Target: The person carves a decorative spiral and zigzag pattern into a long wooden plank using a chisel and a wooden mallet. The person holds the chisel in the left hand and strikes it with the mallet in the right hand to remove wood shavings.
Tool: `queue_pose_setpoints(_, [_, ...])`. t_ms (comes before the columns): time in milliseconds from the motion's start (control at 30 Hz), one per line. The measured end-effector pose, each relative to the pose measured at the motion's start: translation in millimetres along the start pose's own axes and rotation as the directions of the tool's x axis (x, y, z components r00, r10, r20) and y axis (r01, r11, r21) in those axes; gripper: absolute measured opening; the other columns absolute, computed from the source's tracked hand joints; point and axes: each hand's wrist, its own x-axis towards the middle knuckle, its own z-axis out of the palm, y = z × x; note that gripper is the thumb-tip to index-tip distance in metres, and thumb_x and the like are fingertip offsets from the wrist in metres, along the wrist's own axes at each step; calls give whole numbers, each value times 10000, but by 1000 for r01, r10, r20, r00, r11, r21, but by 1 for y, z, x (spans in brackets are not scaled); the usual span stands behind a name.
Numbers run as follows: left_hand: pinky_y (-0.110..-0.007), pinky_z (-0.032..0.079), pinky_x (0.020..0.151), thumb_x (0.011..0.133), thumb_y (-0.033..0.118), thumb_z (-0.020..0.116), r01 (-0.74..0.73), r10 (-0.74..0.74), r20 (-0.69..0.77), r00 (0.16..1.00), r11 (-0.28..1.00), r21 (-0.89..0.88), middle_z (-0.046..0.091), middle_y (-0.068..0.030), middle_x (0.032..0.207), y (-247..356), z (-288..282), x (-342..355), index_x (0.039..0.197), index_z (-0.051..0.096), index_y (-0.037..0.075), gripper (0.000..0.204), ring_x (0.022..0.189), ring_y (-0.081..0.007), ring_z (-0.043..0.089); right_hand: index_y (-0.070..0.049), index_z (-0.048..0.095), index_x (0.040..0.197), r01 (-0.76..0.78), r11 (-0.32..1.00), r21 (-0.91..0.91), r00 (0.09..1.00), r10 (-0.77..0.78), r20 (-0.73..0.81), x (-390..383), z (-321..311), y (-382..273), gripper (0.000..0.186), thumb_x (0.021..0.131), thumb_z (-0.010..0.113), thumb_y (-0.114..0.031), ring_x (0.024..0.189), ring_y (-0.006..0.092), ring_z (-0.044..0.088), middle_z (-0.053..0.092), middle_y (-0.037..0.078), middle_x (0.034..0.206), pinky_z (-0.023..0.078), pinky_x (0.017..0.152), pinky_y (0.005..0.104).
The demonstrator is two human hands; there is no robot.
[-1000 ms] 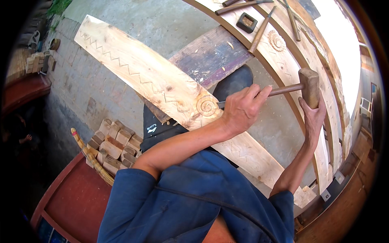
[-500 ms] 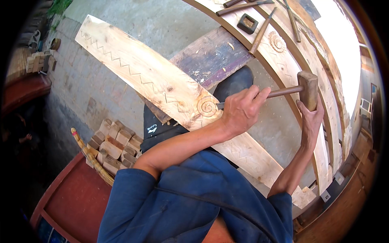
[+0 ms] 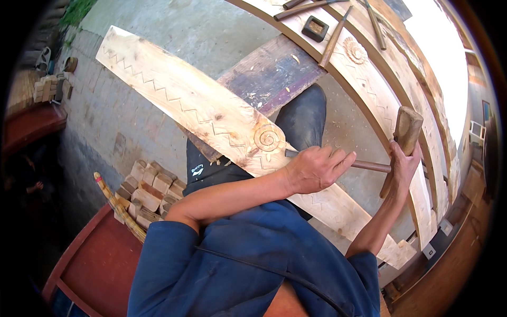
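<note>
The left hand (image 3: 317,170) is clenched around a chisel (image 3: 364,165), a slim dark metal rod that runs nearly level across the view. Its tip end pokes out of the fist on the left and rests against a long pale plank (image 3: 211,113); its butt end reaches right, ending just beside the other hand. The right hand (image 3: 404,166) grips the handle of a wooden mallet (image 3: 404,140), whose rounded, brownish, worn-looking head stands tilted above the fingers and close to the chisel's butt; whether the two touch cannot be told.

The plank lies slantwise from upper left to lower right across the person's lap, over a dark trouser leg (image 3: 303,113). Its surface is light raw wood with a carved zigzag line running along its length and a carved spiral (image 3: 268,138) just left of the chisel tip. Pale chips lie around the spiral.

Behind it a darker weathered board (image 3: 274,74) passes beneath the plank. Farther up, a curved pale wooden piece (image 3: 380,90) bears a carved rosette (image 3: 355,50), with several spare chisels (image 3: 334,38) and a small dark square block (image 3: 315,28) lying on it. To the lower left a heap of small wooden blocks (image 3: 150,190) sits on the paved ground (image 3: 100,105).
</note>
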Motion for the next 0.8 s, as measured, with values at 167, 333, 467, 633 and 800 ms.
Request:
queue_pose_setpoints(167, [-324, 510, 544, 838, 82, 682, 62, -65, -25, 998, 992, -109, 558, -42, 864, -10, 6, 10, 1319, 696, 52, 482, 667, -183, 597, -4, 673, 1280, -27, 998, 62, 999, 26, 30, -8, -1, 11, 455, 850, 790, -94, 887, 140, 637, 706, 60, 1027, 509, 801, 308])
queue_pose_setpoints(333, [-338, 510, 537, 850, 55, 686, 110, -116, -51, 992, 988, -106, 562, -49, 855, -13, 4, 13, 1311, 703, 66, 462, 651, -199, 611, 0, 669, 1279, 0, 999, 40, 1000, 0, -2, -14, 6, 4, 456, 857, 805, -108, 901, 137, 625, 687, 49, 998, 506, 810, 310])
queue_pose_setpoints(467, [-355, 510, 534, 861, 44, 696, 151, -163, -69, 984, 977, -152, 567, -54, 853, -15, 4, 13, 1297, 711, 65, 436, 645, -211, 623, -3, 667, 1284, -79, 996, -29, 996, 80, 38, -13, 1, 6, 454, 874, 818, -128, 880, 126, 609, 668, 35, 980, 504, 780, 305])
queue_pose_setpoints(633, [-358, 507, 537, 872, 34, 710, 155, -175, -78, 982, 965, -212, 576, -55, 859, -16, 1, 13, 1284, 718, 68, 414, 643, -218, 630, -6, 670, 1296, 12, 1000, 7, 998, -11, -63, -15, -4, 10, 455, 891, 825, -147, 909, 133, 642, 717, 51, 1042, 525, 792, 305])
queue_pose_setpoints(800, [-370, 509, 542, 863, 33, 727, 189, -218, -108, 970, 955, -229, 578, -59, 853, -17, 0, 13, 1259, 720, 76, 398, 662, -233, 649, 2, 655, 1344, 23, 999, 29, 998, -21, -65, -28, -5, -3, 496, 896, 816, -138, 1004, 155, 663, 731, 72, 1151, 530, 902, 317])
